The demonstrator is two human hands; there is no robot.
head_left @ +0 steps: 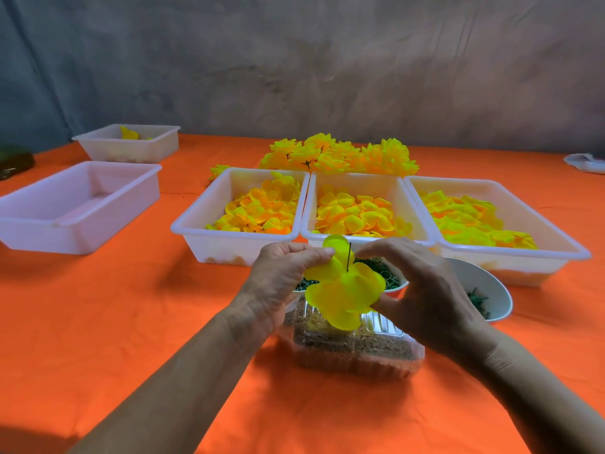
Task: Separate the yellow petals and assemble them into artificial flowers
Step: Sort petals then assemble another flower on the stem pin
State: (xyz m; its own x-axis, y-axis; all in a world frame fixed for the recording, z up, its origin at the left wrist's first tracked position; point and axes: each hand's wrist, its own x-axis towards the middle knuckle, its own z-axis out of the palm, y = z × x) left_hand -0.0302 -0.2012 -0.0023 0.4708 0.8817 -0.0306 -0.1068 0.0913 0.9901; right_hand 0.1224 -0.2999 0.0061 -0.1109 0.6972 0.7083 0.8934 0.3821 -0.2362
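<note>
I see my left hand point(278, 276) and right hand point(422, 290) both pinching a petal layer point(343, 296) on a thin stem point(349, 257), held above a clear box point(353, 352). Two bowls point(491, 290) sit just behind; three petal trays point(242, 237) farther back on the counter point(131, 322), finished flowers point(337, 155) beyond.

A craft-assembly workbench: orange-covered table point(98, 322), white plastic trays point(209, 224) of sorted yellow petals point(258, 211), a heap of finished artificial flowers point(337, 155), against a bare mottled wall point(327, 60).
</note>
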